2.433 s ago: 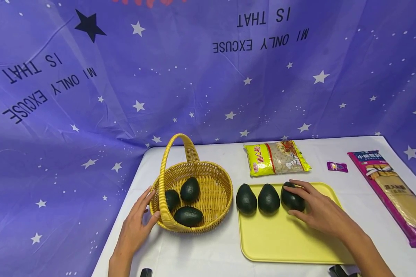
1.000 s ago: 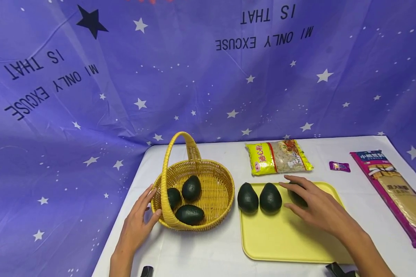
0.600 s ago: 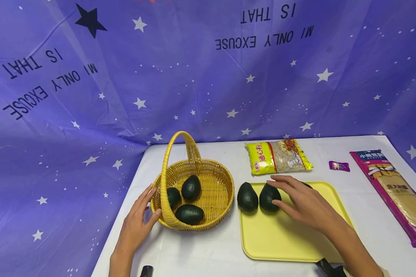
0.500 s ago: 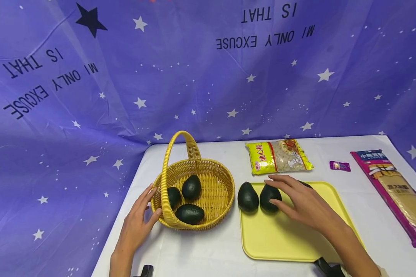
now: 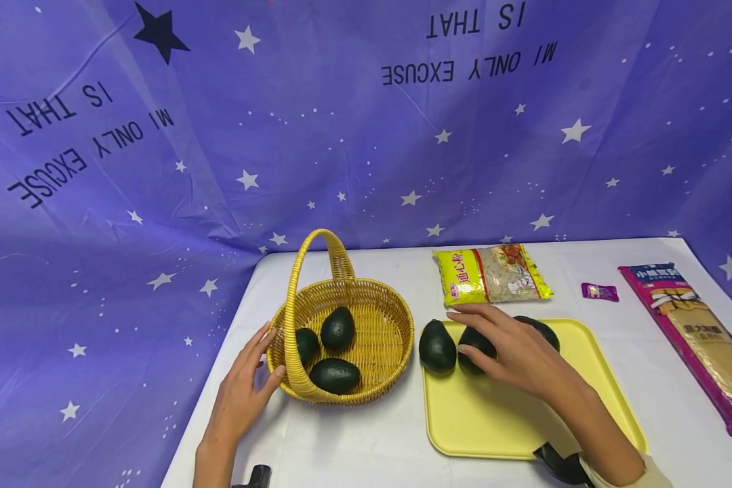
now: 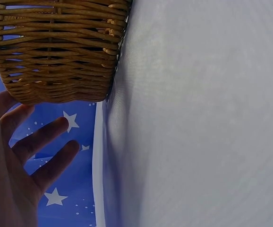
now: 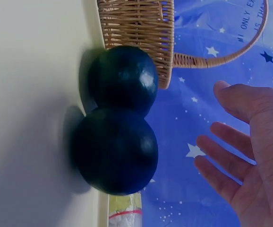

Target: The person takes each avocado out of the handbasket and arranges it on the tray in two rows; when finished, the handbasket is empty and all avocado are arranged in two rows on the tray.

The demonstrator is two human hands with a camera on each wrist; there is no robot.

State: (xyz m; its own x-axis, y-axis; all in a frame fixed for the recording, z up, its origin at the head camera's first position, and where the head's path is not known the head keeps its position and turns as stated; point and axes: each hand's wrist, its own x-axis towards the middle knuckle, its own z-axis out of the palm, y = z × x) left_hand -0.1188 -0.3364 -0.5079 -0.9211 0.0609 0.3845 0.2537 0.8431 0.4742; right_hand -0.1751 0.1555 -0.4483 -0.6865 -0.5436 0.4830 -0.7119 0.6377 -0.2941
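backdrop [image 5: 341, 156]: "MI ONLY EXCUSE IS THAT", twice, inverted | yellow bag [image 5: 493, 274]: "通心粉" | long pack [image 5: 698, 349]: lettering blurred

I'm at what looks like a small staged tabletop set: a creased purple-blue fabric backdrop [image 5: 341, 156], printed with white stars and upside-down black lettering, hangs behind and at both ends of a table draped in white cloth [image 5: 354, 447]. A golden wicker basket with a tall hoop handle [image 5: 372, 293] and a yellow-and-clear plastic bag of pasta [image 5: 493, 274] stand spaced out on it; which room lies beyond, I can't tell.
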